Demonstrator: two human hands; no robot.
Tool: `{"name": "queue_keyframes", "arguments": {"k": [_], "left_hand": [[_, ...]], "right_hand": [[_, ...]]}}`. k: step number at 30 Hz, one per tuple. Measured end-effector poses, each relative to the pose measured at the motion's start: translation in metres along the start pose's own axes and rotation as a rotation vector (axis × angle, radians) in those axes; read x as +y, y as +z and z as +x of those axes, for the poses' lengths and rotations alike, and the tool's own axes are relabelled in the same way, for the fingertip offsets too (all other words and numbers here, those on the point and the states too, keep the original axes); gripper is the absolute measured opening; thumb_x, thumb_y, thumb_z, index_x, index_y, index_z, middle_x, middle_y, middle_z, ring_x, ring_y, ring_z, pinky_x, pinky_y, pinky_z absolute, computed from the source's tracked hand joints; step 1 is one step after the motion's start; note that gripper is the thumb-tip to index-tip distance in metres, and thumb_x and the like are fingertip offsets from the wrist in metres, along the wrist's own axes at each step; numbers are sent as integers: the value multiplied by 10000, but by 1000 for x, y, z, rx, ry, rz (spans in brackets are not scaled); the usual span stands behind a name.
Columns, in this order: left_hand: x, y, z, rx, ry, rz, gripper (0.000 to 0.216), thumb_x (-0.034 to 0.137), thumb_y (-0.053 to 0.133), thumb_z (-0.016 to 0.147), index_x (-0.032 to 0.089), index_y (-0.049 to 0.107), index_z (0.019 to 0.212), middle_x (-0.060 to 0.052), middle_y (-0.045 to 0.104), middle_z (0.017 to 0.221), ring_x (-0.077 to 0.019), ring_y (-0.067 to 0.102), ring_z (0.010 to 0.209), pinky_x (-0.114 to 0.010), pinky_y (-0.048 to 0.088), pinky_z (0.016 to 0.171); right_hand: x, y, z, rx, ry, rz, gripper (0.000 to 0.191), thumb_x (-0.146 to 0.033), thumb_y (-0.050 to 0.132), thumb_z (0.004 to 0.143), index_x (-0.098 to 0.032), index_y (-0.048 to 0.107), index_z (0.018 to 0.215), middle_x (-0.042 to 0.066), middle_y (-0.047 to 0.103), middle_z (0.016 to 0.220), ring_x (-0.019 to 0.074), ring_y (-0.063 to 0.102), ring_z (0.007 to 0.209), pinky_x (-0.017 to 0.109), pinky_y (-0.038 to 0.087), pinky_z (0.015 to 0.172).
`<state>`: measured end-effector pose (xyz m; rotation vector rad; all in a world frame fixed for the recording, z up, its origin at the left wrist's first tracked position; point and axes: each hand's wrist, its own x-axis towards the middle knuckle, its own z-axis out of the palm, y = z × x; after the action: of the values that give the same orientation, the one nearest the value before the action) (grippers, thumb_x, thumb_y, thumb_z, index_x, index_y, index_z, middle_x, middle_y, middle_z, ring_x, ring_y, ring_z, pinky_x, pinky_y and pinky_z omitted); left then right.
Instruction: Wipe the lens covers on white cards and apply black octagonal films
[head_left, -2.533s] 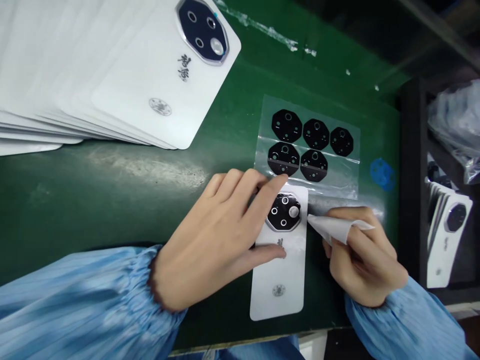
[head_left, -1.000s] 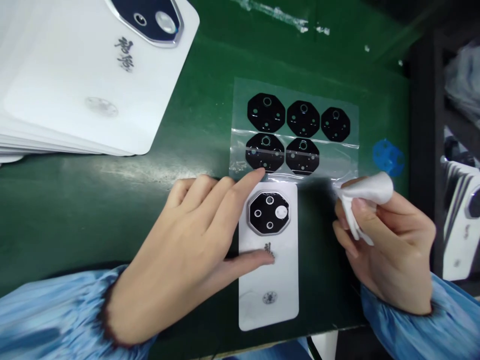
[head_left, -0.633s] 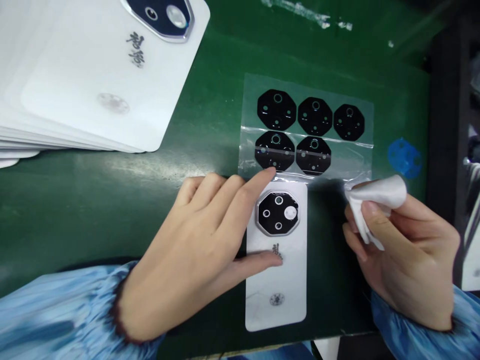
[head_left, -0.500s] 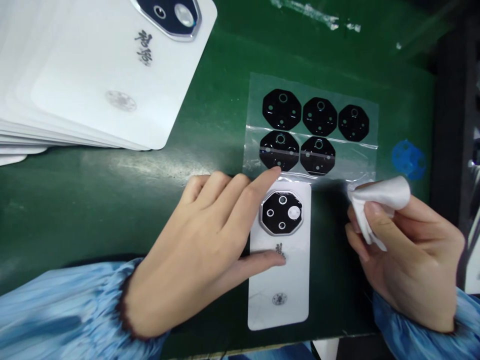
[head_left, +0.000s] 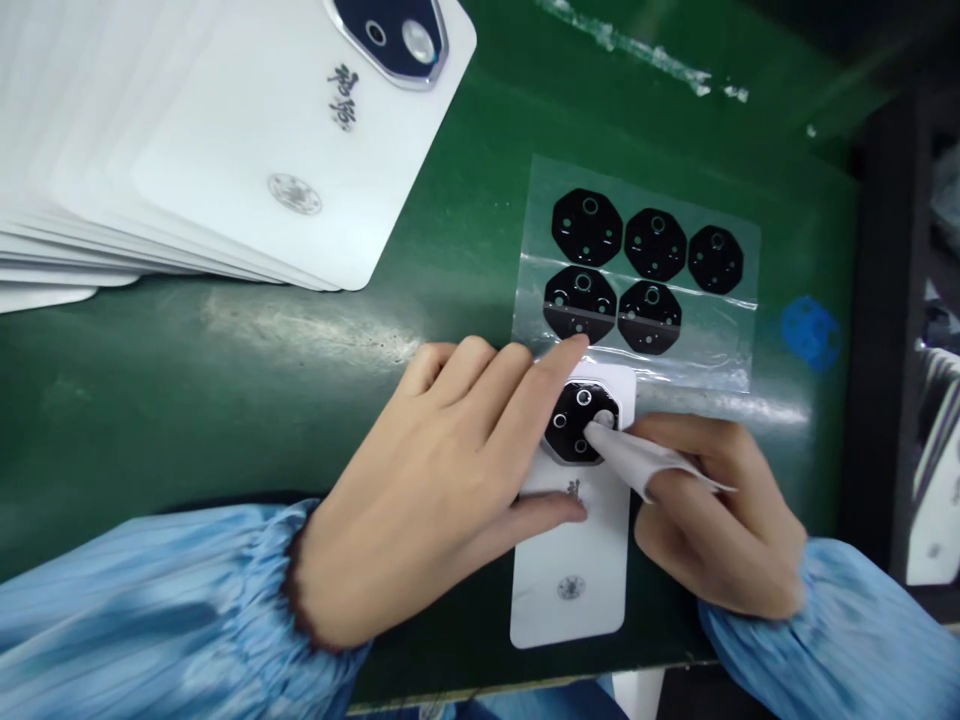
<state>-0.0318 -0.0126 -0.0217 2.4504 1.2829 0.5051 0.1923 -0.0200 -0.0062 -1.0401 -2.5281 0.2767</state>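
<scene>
A white phone back cover (head_left: 570, 560) lies flat on the green table near its front edge. Its black octagonal camera panel (head_left: 564, 432) has several ringed holes and a silver rim. My left hand (head_left: 450, 480) rests over the cover's left side with fingers stretched, thumb on the white surface and index fingertip by the panel's upper edge. In my right hand (head_left: 720, 520), thumb and fingers pinch a folded white wiping cloth (head_left: 637, 460). The cloth's tip touches the right part of the black panel, by the round pale lens spot.
A fanned stack of white back covers (head_left: 217, 200) stands at the upper left. Behind the cover lies a clear film sheet (head_left: 712, 345) bearing several black octagonal pieces (head_left: 587, 227). A blue octagonal film (head_left: 811, 332) lies to the right, beside a dark rack (head_left: 874, 350).
My right hand has moved left with the cloth, bringing its tip down onto the camera panel. My left hand stays on the cover. The whole view has shifted slightly.
</scene>
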Motion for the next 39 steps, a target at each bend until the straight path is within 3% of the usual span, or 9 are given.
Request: {"name": "queue_keyframes", "arguments": {"k": [3,10,17,24,27,30,33,36,39], "left_hand": [[0,0,-1,0,-5,13,824,620,587,881,55,355,1434,-95,597,987,-240,476,848,-372,362,736],[1,0,0,17,-8,-13,818,538,689,843,43,389,1421,-79,586,1023,-241,477,875,-371,351,761],[1,-1,0,27,-4,-22,788,528,679,853,33,411,1404,-71,573,1022,-240,471,881,-378,343,774],[2,0,0,11,-14,-11,857,529,722,816,33,383,1427,-60,565,1028,-238,464,895,-368,330,783],[2,-1,0,4,-11,-2,867,549,714,816,37,380,1431,-58,560,1030,-235,461,891,-365,326,785],[1,-1,-1,3,-14,12,913,603,695,804,35,369,1440,-61,558,1031,-239,461,894,-367,324,787],[1,0,-1,-10,-18,17,922,600,701,801,37,360,1447,-57,559,1023,-239,464,893,-366,331,789],[2,1,0,-11,-19,15,912,580,711,802,41,354,1445,-66,569,1054,-243,474,910,-369,339,798],[2,1,0,-8,-15,11,899,568,714,805,39,355,1437,-77,580,1076,-245,483,914,-372,344,797]], "right_hand": [[-1,6,9,-28,-49,-3,210,-27,458,899,-193,584,921,70,636,1017,167,590,744,296,409,466],[-3,10,15,-56,-105,-69,110,-83,487,937,-162,563,934,119,631,1023,186,575,742,300,369,459],[-6,11,17,-30,-120,-134,181,-28,457,923,-142,585,982,137,640,1015,199,595,759,301,391,472],[-6,13,16,-42,-76,-84,318,73,420,861,-111,595,1053,98,634,1009,161,622,812,302,315,475],[-4,14,16,-6,10,24,366,85,420,833,-138,615,1048,81,619,993,159,598,775,288,365,507],[-1,14,17,139,191,228,321,48,472,866,-177,663,993,65,601,932,170,578,773,295,443,600],[1,14,16,266,291,325,297,24,517,885,-198,688,982,49,588,877,163,552,744,291,440,590],[1,13,14,223,218,271,320,51,491,879,-182,670,1005,61,588,921,167,572,786,300,459,628],[-1,13,11,86,95,149,323,66,453,874,-144,635,1039,82,585,989,180,601,870,301,457,641]]}}
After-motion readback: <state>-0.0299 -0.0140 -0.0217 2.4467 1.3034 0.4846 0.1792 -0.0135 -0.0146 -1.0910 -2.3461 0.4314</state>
